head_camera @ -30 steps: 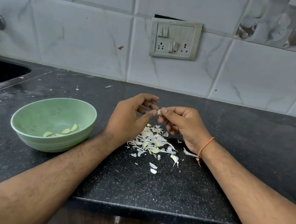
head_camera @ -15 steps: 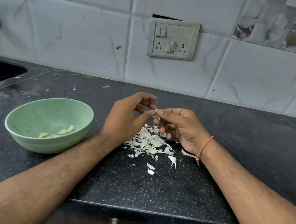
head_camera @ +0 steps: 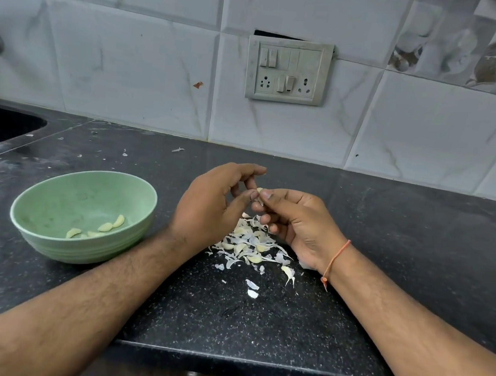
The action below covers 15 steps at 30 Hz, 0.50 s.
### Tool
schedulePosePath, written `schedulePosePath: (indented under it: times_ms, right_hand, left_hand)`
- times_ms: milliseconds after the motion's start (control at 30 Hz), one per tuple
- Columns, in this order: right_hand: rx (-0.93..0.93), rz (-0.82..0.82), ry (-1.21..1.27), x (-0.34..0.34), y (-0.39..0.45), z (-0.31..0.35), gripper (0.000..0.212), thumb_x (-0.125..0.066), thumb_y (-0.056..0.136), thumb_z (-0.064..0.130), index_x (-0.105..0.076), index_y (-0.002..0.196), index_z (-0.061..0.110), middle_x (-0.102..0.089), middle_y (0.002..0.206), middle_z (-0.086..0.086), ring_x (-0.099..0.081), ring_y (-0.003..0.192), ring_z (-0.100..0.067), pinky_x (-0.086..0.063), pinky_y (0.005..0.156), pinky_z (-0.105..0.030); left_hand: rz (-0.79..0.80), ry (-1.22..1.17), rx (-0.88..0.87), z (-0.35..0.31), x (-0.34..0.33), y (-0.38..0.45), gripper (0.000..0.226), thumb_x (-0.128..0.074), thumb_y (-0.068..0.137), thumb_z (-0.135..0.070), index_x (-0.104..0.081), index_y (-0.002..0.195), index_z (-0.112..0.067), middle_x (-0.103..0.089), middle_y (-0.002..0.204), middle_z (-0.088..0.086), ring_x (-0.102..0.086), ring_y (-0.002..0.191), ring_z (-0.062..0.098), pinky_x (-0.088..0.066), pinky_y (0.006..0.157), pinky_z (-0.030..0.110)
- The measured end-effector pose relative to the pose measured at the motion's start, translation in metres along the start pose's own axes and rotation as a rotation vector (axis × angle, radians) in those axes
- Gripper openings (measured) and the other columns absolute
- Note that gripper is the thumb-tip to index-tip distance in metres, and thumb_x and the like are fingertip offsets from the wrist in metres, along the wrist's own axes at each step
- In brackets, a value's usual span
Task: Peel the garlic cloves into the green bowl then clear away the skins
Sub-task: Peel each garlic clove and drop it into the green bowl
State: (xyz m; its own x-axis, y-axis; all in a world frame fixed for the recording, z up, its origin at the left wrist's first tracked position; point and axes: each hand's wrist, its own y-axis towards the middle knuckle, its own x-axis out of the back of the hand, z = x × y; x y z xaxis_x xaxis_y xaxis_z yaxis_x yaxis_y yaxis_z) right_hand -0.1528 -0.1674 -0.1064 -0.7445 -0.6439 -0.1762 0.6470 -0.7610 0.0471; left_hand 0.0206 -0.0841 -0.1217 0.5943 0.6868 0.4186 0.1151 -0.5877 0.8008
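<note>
both hands stay over the skins (head_camera: 251,245) on the desk (head_camera: 254,321); since a second ago little has moved. right hand (head_camera: 295,222) and left hand (head_camera: 209,208) fingers pinch one garlic clove (head_camera: 259,191), still being peeled. green bowl (head_camera: 49,202) holds a few peeled cloves (head_camera: 106,226).

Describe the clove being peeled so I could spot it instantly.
On the black counter, right of the green bowl, two hands meet above a pile of skins. The clove is the pale nub pinched between their fingertips, the only one held in the air.
</note>
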Motion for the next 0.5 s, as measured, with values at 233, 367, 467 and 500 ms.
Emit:
schedulePosePath:
  times_ms: [233, 367, 467, 500]
  right_hand:
    - [0.005, -0.013, 0.057, -0.006, -0.004, 0.001, 0.019, -0.08, 0.087, 0.02, -0.08, 0.096, 0.003, -0.077, 0.087, -0.013, -0.07, 0.068, -0.013, -0.059, 0.059, -0.019]
    - [0.015, -0.02, 0.112, -0.008, -0.005, 0.005, 0.018, -0.077, 0.091, 0.018, -0.077, 0.098, 0.002, -0.077, 0.087, -0.012, -0.07, 0.068, -0.014, -0.06, 0.06, -0.02]
    - [0.026, -0.003, 0.117, -0.011, -0.003, 0.007, 0.016, -0.072, 0.098, 0.017, -0.075, 0.103, 0.002, -0.076, 0.087, -0.009, -0.07, 0.069, -0.013, -0.059, 0.059, -0.02]
    - [0.029, 0.0, 0.111, -0.012, -0.003, 0.008, 0.016, -0.072, 0.099, 0.018, -0.075, 0.104, 0.003, -0.076, 0.088, -0.009, -0.07, 0.069, -0.013, -0.059, 0.059, -0.02]
  left_hand:
    - [0.041, -0.036, 0.008, -0.001, -0.002, -0.003, 0.044, -0.071, 0.098, -0.008, -0.066, 0.14, -0.021, -0.069, 0.103, -0.015, -0.066, 0.093, 0.012, -0.053, 0.084, 0.02]
    - [0.042, -0.16, 0.064, -0.003, -0.005, -0.002, 0.048, -0.07, 0.098, -0.001, -0.063, 0.142, -0.018, -0.069, 0.101, -0.014, -0.066, 0.093, 0.009, -0.045, 0.079, 0.008]
    - [0.006, -0.183, 0.072, -0.003, -0.005, 0.0, 0.047, -0.07, 0.098, -0.002, -0.063, 0.142, -0.019, -0.069, 0.102, -0.016, -0.066, 0.095, 0.009, -0.047, 0.086, 0.012]
    - [-0.004, -0.182, 0.07, -0.002, -0.005, 0.001, 0.046, -0.07, 0.099, -0.003, -0.063, 0.142, -0.018, -0.069, 0.103, -0.016, -0.067, 0.097, 0.011, -0.049, 0.09, 0.015]
